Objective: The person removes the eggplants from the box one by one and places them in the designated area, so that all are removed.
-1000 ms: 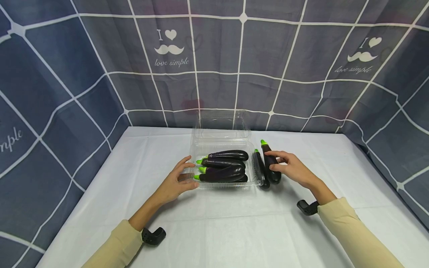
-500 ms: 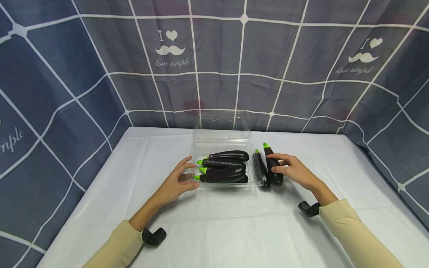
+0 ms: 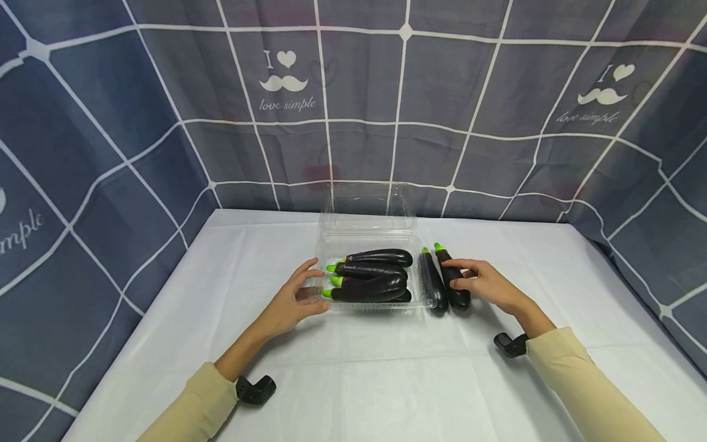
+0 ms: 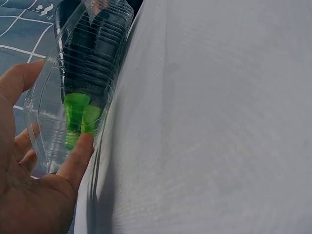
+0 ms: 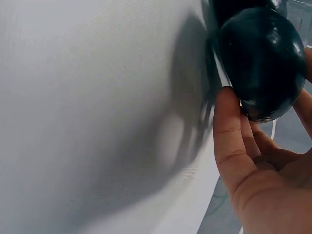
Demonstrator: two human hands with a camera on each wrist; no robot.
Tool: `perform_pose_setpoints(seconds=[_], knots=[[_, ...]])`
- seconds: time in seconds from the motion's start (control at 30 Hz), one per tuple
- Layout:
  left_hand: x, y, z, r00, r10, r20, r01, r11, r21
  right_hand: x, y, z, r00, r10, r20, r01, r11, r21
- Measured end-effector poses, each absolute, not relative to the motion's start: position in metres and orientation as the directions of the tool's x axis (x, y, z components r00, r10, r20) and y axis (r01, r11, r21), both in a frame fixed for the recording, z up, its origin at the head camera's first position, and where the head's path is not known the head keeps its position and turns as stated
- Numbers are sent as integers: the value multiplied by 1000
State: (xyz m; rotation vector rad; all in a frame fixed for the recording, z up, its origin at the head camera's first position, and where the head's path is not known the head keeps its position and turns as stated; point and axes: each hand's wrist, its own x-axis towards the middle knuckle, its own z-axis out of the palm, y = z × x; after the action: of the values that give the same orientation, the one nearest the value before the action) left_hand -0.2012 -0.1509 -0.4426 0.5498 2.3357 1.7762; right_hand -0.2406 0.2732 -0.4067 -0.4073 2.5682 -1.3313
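An open clear plastic clamshell box (image 3: 417, 296) stands in the middle of the head view, with several dark eggplants (image 3: 371, 270) lying in it, green stems to the left. My left hand (image 3: 289, 304) holds the box's left end, thumb and fingers spread round it; the left wrist view shows the thumb against the wall near two green stems (image 4: 76, 109). Just right of the box lies one eggplant (image 3: 434, 283). Beside that one, my right hand (image 3: 486, 284) grips another eggplant (image 3: 454, 285) between thumb and fingers. Its rounded end (image 5: 263, 63) fills the upper right wrist view.
Behind the box its clear lid (image 3: 369, 205) stands raised against the grey checked curtain (image 3: 431, 92). A white cloth (image 3: 353, 380) covers the table. Curtain also hangs along the left and right sides.
My right hand has moved slightly towards me with its eggplant, whose green tip is now nearly level with that of the eggplant beside it. The left hand stays at the box.
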Motion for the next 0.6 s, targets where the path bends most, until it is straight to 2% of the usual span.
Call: perform_pose_setpoints(seconds=[0.6], knots=[[-202, -151, -443, -922, 375, 95, 189, 220, 957, -245, 274, -414, -924, -365, -112, -125, 568, -814]])
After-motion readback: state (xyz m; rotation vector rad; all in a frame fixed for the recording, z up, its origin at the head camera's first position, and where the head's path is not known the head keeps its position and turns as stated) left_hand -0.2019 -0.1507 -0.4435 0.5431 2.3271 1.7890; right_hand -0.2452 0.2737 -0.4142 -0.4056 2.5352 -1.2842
